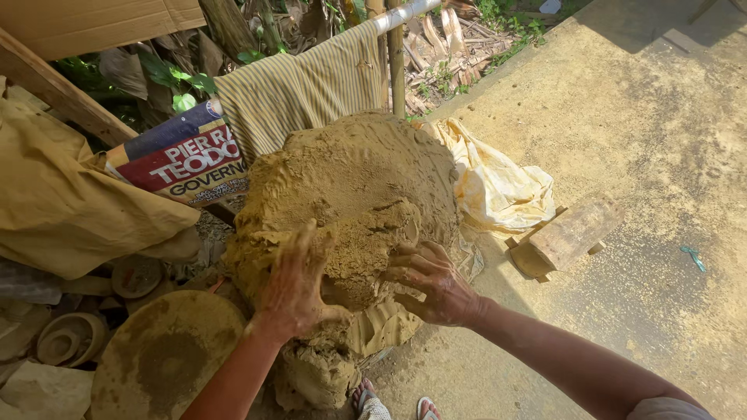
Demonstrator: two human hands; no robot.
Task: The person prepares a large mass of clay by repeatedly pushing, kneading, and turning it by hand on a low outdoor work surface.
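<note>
A big mound of tan clay [350,187] rises in the middle of the head view. My left hand [294,284] lies flat on its near left face, fingers spread and coated in clay. My right hand [432,281] presses into the lower front of the mound with curled fingers digging at a loosened lump [373,233]. Neither hand has lifted a piece free. My sandalled feet [393,404] show just below the mound.
A round clay-smeared disc [167,354] lies at lower left beside small clay pots [74,338]. A low wooden stool [564,237] lies tipped on the concrete floor at right. Yellow plastic sheeting [498,190], a striped cloth [303,85] and a printed tarp [183,155] stand behind.
</note>
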